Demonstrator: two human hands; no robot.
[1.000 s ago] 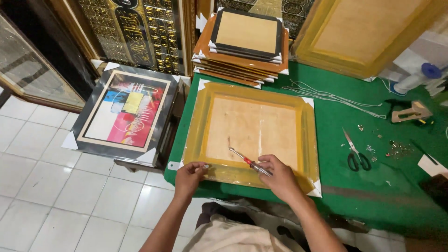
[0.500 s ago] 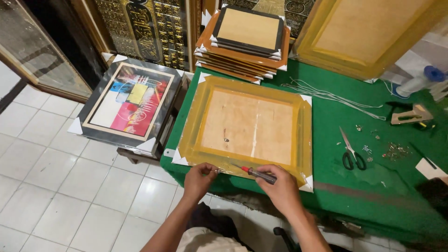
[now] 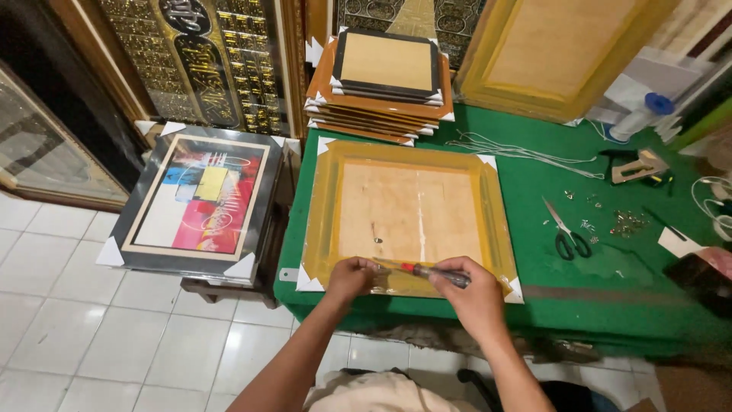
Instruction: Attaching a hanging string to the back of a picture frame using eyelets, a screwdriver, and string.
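Since half a second ago, both hands have stayed on the frame's near rail, while the view has drawn closer and now sits more squarely over the bench (image 3: 610,305). Nearest the body, the left hand (image 3: 352,276) has its fingers curled down on the near rail of the yellow-wrapped frame (image 3: 412,214), pinching at something too small to make out. Just to its right, the right hand (image 3: 473,294) is closed around one red-handled tool (image 3: 423,270), probably a screwdriver; its grip end is hidden in the fist. That tool lies almost level, its long axis running left to right along the near rail, with the thin metal tip pointing left toward the left hand's fingertips.

One frame lies back-up on the green bench, its longer sides running left to right, with white corner guards on all four corners. Right of it is one pair of black-handled scissors (image 3: 568,233), blades pointing away, beside a scatter of small metal fittings (image 3: 627,223) too tiny to count. Farther back rests a stack of wrapped frames (image 3: 381,80) whose number cannot be read from the edges. Left, off the bench, one framed colourful picture (image 3: 200,200) rests on a low stand. Another large wrapped frame (image 3: 560,49) leans at the back, cut off by the top edge.
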